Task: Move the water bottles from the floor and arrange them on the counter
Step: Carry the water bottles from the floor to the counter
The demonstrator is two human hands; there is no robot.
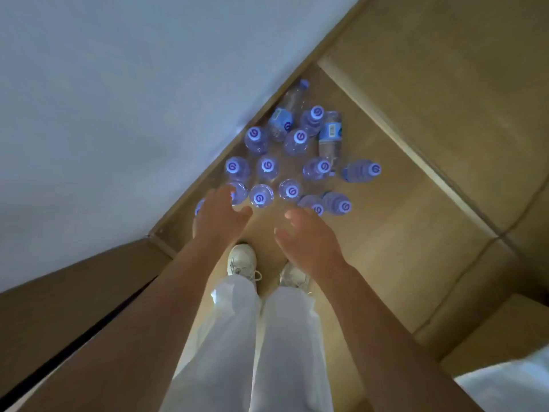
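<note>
On floor — water bottles (292,162) just beyond both hands' fingers (228,193) | ungrasped

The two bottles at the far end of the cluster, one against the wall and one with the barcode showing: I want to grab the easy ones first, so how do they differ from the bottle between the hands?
The wall bottle and barcode bottle lie on their sides, labels showing; the near bottle stands upright, cap facing the camera. They lie farthest away; it stands closest. All have blue caps.
</note>
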